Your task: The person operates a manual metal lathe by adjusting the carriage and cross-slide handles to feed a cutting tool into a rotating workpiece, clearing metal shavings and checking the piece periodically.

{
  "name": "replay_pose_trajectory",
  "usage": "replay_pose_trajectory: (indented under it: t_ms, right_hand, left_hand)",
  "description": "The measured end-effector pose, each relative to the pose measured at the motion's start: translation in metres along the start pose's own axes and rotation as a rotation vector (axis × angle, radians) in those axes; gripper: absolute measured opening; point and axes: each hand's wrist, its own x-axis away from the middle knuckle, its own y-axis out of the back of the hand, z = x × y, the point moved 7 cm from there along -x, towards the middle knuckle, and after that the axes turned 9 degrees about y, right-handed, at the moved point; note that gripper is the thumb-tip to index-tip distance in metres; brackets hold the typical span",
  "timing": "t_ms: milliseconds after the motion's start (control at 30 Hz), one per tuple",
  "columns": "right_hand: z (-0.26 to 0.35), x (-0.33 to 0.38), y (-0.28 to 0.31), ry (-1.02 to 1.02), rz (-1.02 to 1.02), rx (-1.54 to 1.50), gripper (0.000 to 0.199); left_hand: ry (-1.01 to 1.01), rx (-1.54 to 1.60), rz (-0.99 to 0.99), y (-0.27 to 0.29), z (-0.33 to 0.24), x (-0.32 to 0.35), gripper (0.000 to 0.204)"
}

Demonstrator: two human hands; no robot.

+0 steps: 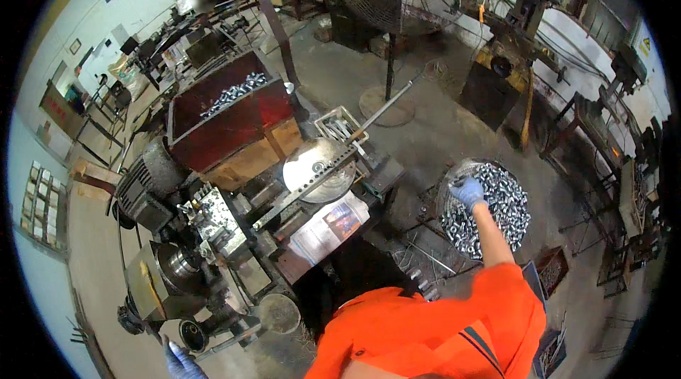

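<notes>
My right hand (468,193), in a blue-grey glove, reaches into a wide round basin (458,168) heaped with short shiny metal sleeves (496,209). Its fingers are curled down at the basin's left part; what is between them is too small to make out. At the lower left edge, my left hand (181,362), gloved alike, shows stretched fingers, slightly apart. It is beside the end of a metal bar (230,340) on a lathe-like machine. That machine has a round chuck (183,263) and a tool block (216,219).
A red bin (234,131) with more metal sleeves stands behind the machine. A round metal disc (301,166), a long perforated bar (305,191) and a newspaper (330,229) lie on its bed. Beyond are a large standing fan (389,60) and a drill press (500,63); rods (433,255) lie near the basin.
</notes>
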Motion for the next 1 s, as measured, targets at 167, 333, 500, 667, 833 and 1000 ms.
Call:
replay_pose_trajectory:
  t_ms: [167,333,500,667,833,1000]
  right_hand:
    - [0.209,0.085,0.099,0.646,-0.229,-0.400,0.029]
    - [0.380,0.172,0.077,1.205,0.199,-0.710,0.023]
    - [0.443,0.241,0.085,1.643,-0.115,-0.654,0.025]
    - [0.463,0.257,0.071,1.745,0.044,-0.536,0.032]
    - [0.474,0.265,0.085,1.720,0.011,-0.685,0.025]
    - [0.470,0.259,0.107,1.554,0.017,-0.917,0.018]
  left_hand:
    - [-0.065,0.517,0.381,-0.092,-0.077,0.017,0.035]
    - [-0.142,0.527,0.785,-0.180,-0.146,0.070,0.031]
    - [-0.133,0.705,0.946,-0.184,-0.181,0.093,0.036]
    - [-0.060,0.708,0.947,-0.180,-0.164,0.095,0.036]
    - [0.193,1.153,0.962,-0.190,-0.136,0.091,0.028]
    - [0.463,1.370,0.938,-0.198,-0.122,0.092,0.032]
